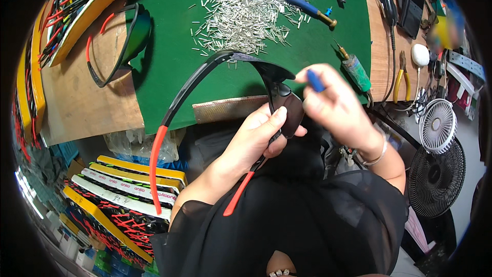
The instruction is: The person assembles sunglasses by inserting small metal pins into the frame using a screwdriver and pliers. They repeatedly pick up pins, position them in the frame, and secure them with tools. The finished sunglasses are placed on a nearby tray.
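Note:
My left hand [259,136] grips a pair of black sunglasses [279,95] by the dark lens and hinge area. One long black temple arm with a red tip [156,159] arcs out to the left, and the other red tip [238,195] points down toward my lap. My right hand [335,105] is closed around a small blue-handled tool [315,80], held just right of the glasses' frame, its tip hidden by my fingers and slightly blurred. Both hands hover over the near edge of a green mat [169,72].
A heap of small silver metal pins [246,10] lies on the mat, with a blue-handled screwdriver [307,7] and a green-handled tool [356,72] nearby. Another pair of sunglasses [120,41] rests at left. Trays of red-tipped glasses [118,200] stack lower left; pliers [402,79] and fans [438,125] sit right.

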A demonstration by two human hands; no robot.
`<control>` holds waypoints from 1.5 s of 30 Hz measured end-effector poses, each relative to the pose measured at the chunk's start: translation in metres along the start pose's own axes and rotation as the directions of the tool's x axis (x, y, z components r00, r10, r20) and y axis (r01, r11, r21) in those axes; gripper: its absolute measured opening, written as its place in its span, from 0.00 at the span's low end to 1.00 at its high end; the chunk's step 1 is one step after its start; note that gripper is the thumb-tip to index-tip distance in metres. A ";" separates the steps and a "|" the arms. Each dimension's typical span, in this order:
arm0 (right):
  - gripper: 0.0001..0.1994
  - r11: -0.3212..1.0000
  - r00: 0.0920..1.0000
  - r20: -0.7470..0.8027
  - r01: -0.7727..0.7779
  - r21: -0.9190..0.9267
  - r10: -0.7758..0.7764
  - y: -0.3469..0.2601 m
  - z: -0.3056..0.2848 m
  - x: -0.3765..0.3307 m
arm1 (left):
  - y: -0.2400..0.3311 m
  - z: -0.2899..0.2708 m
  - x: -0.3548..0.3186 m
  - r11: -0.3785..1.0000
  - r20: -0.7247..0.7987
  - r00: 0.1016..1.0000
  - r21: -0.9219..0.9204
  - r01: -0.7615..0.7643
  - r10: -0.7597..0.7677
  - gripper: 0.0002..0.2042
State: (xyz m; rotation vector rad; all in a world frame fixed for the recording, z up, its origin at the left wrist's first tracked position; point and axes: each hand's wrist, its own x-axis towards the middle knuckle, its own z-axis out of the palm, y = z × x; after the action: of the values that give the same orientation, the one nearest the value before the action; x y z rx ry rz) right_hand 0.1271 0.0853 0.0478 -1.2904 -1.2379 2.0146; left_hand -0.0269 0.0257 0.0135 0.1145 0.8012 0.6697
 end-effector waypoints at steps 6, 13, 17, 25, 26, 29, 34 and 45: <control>0.10 0.974 0.989 -0.024 0.137 -0.180 -0.144 0.031 0.009 0.014 | -0.009 -0.001 0.003 0.998 -0.055 0.996 0.011 -0.069 0.070 0.14; 0.10 0.989 0.994 -0.009 0.108 -0.106 -0.109 0.026 0.004 0.020 | -0.026 -0.020 -0.010 0.940 0.106 0.984 -0.296 0.170 -0.144 0.12; 0.17 0.974 0.999 0.024 0.049 -0.222 -0.045 0.009 -0.001 0.015 | -0.031 -0.019 -0.003 0.981 -0.085 0.995 -0.192 0.027 -0.044 0.10; 0.12 0.738 0.991 0.136 0.103 -0.667 -0.016 0.014 -0.028 -0.028 | -0.036 -0.015 0.000 0.978 -0.194 0.981 -0.207 -0.025 -0.016 0.09; 0.11 0.744 0.990 0.131 0.124 -0.656 -0.050 0.018 -0.024 -0.026 | -0.035 -0.017 0.001 0.970 -0.158 0.987 -0.242 -0.015 -0.024 0.09; 0.09 0.731 0.978 0.148 0.207 -0.650 -0.146 0.026 -0.020 -0.016 | -0.030 -0.016 0.003 0.966 -0.139 0.988 -0.255 0.029 -0.067 0.10; 0.10 0.725 0.975 0.169 0.220 -0.652 -0.144 0.026 -0.021 -0.011 | -0.032 -0.016 0.004 0.956 -0.124 0.989 -0.289 0.044 -0.083 0.11; 0.09 0.706 0.975 0.159 0.220 -0.673 -0.153 0.027 -0.018 -0.011 | -0.034 -0.017 0.004 0.954 -0.120 0.991 -0.298 0.026 -0.065 0.11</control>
State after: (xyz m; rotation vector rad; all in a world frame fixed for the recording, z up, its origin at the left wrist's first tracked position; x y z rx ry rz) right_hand 0.1505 0.0713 0.0275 -1.2949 -2.2084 1.5079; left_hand -0.0190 -0.0012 -0.0128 -0.2212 0.8158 0.7517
